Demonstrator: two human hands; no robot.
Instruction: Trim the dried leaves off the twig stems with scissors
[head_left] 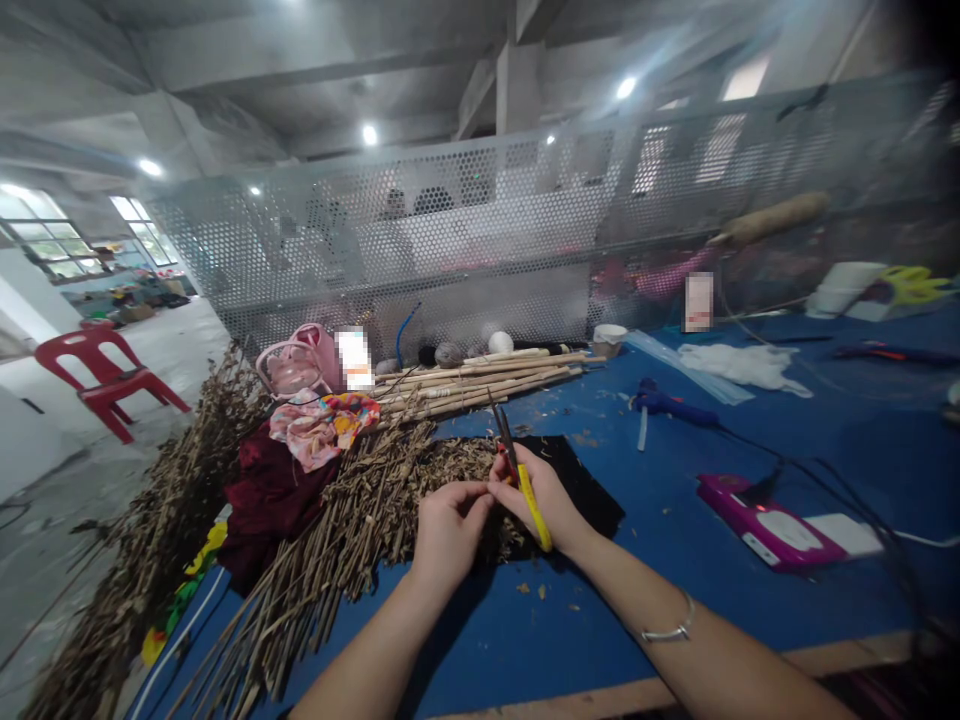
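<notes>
Right now, both hands meet over the black cloth [589, 480], toward the middle of the blue tabletop [652, 500]. The right hand [553, 500] is curled around the scissors [534, 510], blades pointing up toward the far edge; a bracelet [667, 634] sits on that wrist. The left hand [448, 530] has thumb and forefinger drawn together at the right hand's fingertips; whether anything is pinched there, I cannot tell. Dried stems [300, 590] lie from the cloth down to the near left corner, leafy ends inward. By the left edge lies a maroon cloth [274, 490], a pink bag [319, 350] beyond it. Sticks [480, 382] lie along the far edge. Toward the right edge are the glue gun [671, 402] and, nearer, a purple device [772, 525].
</notes>
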